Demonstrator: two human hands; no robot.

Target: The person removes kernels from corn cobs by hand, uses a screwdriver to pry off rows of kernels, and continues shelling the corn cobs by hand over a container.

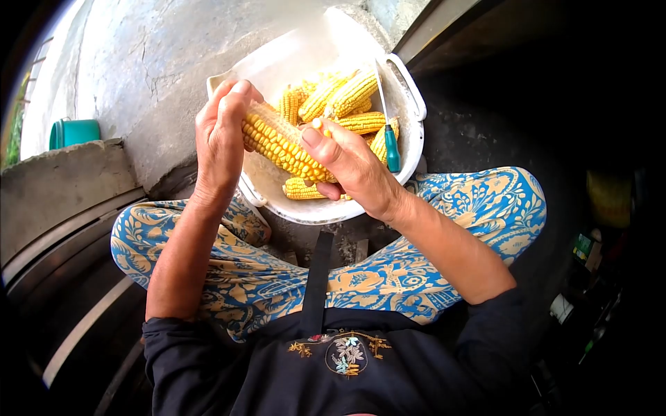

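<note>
An ear of corn (281, 145) is held tilted above a white tub (326, 211). My left hand (225, 132) grips its upper left end, and my right hand (357, 163) is closed around the lower right end, thumb pressed on the kernels. A strip along the ear's upper side is bare of kernels. By my right thumb a few loose kernels (318, 123) show. Several more corn cobs (336, 97) lie inside the tub. Against the tub's right inner wall leans a screwdriver (392, 149) with a green handle and a long thin shaft.
The tub stands between my bent legs, in blue patterned trousers (479, 208). A green bucket (74, 133) sits behind a low concrete ledge (66, 180) at left. Concrete wall (152, 62) rises behind. Dim clutter lies at far right. A black strap (318, 277) hangs in front of me.
</note>
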